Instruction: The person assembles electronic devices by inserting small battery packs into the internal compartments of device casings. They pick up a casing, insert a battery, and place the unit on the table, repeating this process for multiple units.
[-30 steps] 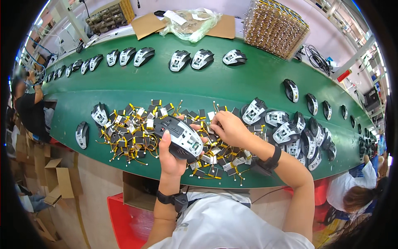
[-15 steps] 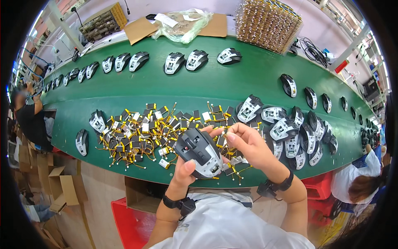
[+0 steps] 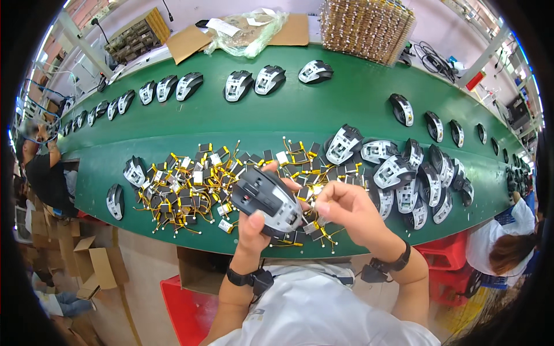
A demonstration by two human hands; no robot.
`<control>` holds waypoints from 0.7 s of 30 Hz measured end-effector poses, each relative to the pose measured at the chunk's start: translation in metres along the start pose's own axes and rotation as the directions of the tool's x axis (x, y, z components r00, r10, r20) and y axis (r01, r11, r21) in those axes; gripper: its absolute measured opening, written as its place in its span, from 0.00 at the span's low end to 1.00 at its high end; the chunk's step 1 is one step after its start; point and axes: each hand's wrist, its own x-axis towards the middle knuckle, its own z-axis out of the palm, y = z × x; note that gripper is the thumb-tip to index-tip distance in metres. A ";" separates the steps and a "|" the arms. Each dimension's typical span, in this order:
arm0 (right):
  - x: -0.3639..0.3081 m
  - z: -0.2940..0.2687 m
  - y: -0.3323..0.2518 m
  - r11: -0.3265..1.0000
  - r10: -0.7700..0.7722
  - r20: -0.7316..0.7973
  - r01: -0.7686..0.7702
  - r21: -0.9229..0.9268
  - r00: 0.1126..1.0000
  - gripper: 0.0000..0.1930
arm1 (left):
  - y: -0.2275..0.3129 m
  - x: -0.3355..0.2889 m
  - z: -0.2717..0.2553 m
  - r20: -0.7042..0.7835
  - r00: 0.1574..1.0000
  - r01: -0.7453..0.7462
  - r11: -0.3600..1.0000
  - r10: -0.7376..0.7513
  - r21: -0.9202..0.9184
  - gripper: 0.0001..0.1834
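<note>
My left hand (image 3: 252,235) grips a black and grey computer mouse (image 3: 266,197) from below, thumb on its near side and fingertips round the far edge. The mouse is tilted, its silver-grey end towards my right hand. Just right of that end, my right hand (image 3: 353,212) pinches thumb and forefinger together. What lies between those fingertips is too small to make out. Beneath and beyond both hands spreads a loose heap of small battery packs (image 3: 196,177), black and silver with yellow tape and thin leads.
Several part-built mice (image 3: 395,172) are piled to the right; others stand in a row (image 3: 189,86) along the green bench (image 3: 340,109). A stacked block of parts (image 3: 366,32) and cardboard with plastic wrap (image 3: 245,34) sit at the back. Co-workers are at both sides.
The mouse in my left hand has shifted left and turned, its silver end now more to the right. My right hand has come slightly lower and its fingers have curled in more.
</note>
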 end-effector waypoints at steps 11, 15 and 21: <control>-0.005 0.028 0.015 1.000 0.019 -0.049 -0.018 0.012 0.999 0.07 | -0.001 -0.003 0.024 -0.094 0.943 -0.271 0.900 0.319 0.342 0.58; -0.004 0.027 0.017 1.000 -0.002 -0.044 0.001 -0.026 0.999 0.06 | -0.005 -0.004 0.026 -0.087 0.934 -0.299 0.889 0.348 0.347 0.57; -0.004 0.028 0.014 0.993 -0.015 -0.049 0.009 -0.117 0.999 0.05 | -0.009 -0.006 0.026 -0.104 0.926 -0.301 0.875 0.364 0.379 0.57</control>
